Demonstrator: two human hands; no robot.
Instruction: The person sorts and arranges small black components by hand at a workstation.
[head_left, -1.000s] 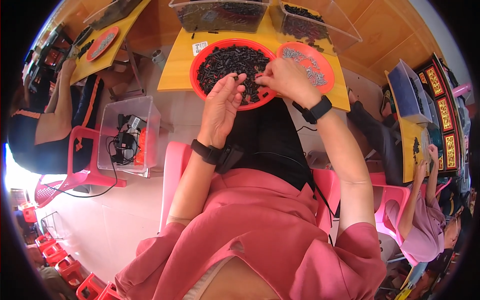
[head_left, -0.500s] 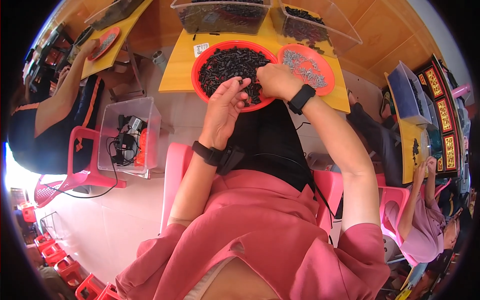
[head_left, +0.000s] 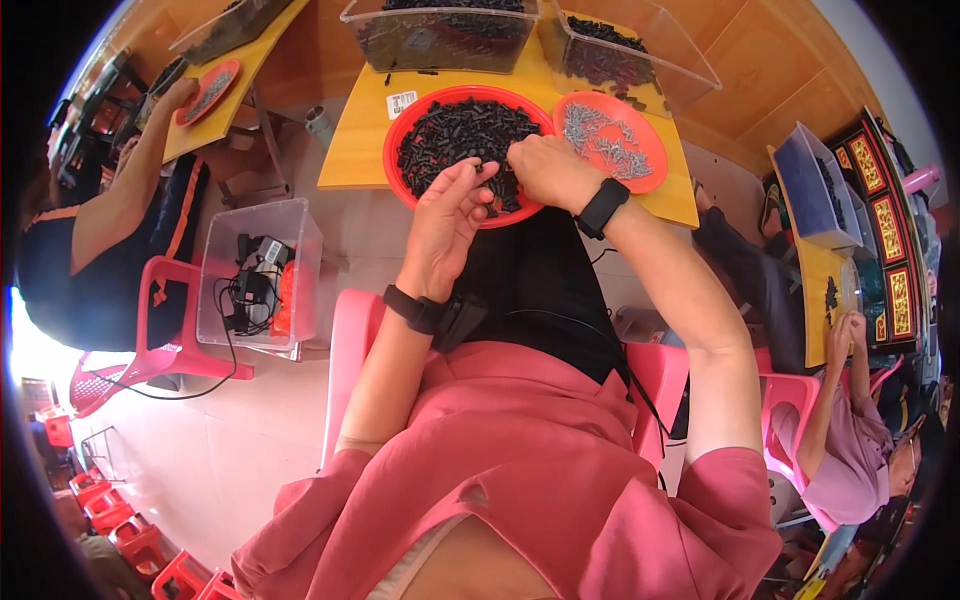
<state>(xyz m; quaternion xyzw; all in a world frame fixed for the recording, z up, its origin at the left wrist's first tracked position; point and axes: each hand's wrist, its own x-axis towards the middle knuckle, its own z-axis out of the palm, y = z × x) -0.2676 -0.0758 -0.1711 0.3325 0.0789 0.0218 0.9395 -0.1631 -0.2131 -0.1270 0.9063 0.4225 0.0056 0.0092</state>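
Note:
A red basin [head_left: 391, 150] heaped with small black plastic pieces [head_left: 460, 128] stands at the table's near edge. Over its near side my left hand [head_left: 446, 222] is raised, palm partly turned up, thumb and forefinger pinching a small black plastic piece [head_left: 478, 167]. My right hand [head_left: 556, 172] is at the basin's right rim, its fingers curled and pressed together close to the left fingertips. Whatever it grips is hidden behind the fingers. To the right, a red-orange plate [head_left: 655, 172] carries small silvery screw-like parts [head_left: 618, 157].
Two clear bins, one [head_left: 440, 45] behind the basin and another [head_left: 690, 70] farther right, hold more black pieces on the yellow table [head_left: 350, 140]. A clear box [head_left: 215, 300] with cables sits low at left. Co-workers sit at tables on both sides.
My right hand has shifted slightly left, toward my left fingertips. My left hand keeps its pinch in nearly the same place.

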